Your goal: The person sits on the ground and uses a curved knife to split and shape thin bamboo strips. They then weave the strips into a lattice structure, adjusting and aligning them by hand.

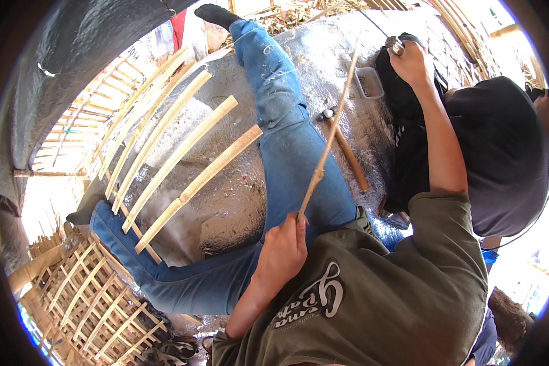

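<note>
My left hand (282, 251) is closed around the lower end of a thin bamboo strip (329, 145), which slants up and away over my right thigh. My right hand (412, 63) is stretched far out to the right, its fingers wrapped round the handle of a long knife (394, 45). The thin blade points away and to the left, near the far tip of the strip but apart from it. A wooden-handled hammer (349, 154) lies on the floor beside my right leg.
A bamboo frame with upright slats (177, 155) stands over my bent left leg. Woven bamboo lattice (94, 299) is at lower left. A small clear plastic tray (369, 83) sits beyond the hammer. Another person in black (494, 158) sits close on my right. Bamboo scraps (287, 15) lie at the far edge.
</note>
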Available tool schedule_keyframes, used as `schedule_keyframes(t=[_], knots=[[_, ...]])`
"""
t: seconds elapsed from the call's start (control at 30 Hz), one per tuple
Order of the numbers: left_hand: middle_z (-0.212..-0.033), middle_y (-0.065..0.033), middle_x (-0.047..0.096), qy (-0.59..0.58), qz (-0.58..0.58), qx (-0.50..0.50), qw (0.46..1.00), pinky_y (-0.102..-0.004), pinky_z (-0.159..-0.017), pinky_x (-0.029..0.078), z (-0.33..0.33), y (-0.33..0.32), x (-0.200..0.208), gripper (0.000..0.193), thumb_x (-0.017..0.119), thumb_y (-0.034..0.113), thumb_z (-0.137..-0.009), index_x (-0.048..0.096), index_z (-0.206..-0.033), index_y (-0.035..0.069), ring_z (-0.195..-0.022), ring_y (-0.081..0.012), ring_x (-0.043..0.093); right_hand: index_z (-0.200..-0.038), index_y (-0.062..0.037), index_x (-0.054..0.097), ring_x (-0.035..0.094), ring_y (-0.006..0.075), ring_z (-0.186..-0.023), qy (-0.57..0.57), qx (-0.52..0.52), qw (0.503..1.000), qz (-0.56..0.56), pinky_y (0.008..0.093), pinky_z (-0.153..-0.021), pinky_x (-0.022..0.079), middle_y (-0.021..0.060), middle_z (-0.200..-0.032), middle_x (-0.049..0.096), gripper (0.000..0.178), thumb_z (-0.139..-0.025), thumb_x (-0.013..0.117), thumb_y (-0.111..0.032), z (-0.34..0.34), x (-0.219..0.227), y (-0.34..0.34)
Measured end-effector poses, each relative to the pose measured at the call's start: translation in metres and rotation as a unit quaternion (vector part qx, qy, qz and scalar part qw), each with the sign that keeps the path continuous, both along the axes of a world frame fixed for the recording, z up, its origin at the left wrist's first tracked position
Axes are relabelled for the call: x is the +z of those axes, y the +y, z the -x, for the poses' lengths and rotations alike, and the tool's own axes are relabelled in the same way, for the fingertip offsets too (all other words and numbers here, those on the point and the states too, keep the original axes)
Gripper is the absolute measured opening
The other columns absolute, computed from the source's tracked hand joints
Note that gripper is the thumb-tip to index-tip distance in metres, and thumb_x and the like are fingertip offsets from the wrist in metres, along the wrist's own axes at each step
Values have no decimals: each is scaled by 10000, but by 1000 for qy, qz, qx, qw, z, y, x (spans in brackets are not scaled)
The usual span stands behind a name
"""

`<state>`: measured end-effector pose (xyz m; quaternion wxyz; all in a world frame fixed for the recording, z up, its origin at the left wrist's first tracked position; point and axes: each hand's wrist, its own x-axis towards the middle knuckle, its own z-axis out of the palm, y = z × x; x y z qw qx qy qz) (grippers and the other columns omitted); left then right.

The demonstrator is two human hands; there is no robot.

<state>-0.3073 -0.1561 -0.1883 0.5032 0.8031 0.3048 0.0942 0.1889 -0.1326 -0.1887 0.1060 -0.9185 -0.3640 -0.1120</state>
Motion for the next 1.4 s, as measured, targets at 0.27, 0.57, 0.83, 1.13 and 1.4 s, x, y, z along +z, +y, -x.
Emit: schedule_keyframes(t=[0.27,0.57,0.83,1.13,1.4], knots=[[-668,-182,574,14,70,49,996,-470,-589,445,2,14,1,258,427,185,-1081,595,-992,10,-604,-378,594,-897,0,737,696,417,-928,92,14,995,-33,465,-839,558,241,-935,724,372,-818,717,-363,51,12,-7],[-737,-228,631,16,44,44,998,-539,-643,460,3,4,-12,248,455,201,-1070,597,-1010,6,-696,-475,613,-964,-67,754,694,412,-955,54,40,996,55,468,-846,561,215,-944,728,280,-800,679,-282,87,31,-2],[-784,-270,636,73,32,-9,997,-585,-670,453,5,7,-13,244,479,222,-1064,574,-1053,-2,-755,-512,611,-958,-19,729,684,441,-967,29,23,998,57,478,-856,557,256,-983,713,319,-815,673,-299,50,11,-4],[-696,-279,634,85,-62,-73,992,-590,-599,495,-12,56,-2,292,477,254,-1062,535,-964,-15,-678,-511,635,-966,-39,755,691,454,-888,25,6,997,79,494,-821,558,265,-928,713,275,-776,638,-199,70,22,-18],[-700,-293,616,116,-63,-43,990,-577,-632,487,-26,135,6,376,447,283,-1076,546,-923,-46,-711,-506,627,-978,-37,756,690,450,-926,34,-64,993,92,502,-844,547,255,-955,717,278,-789,645,-207,88,36,-35]])
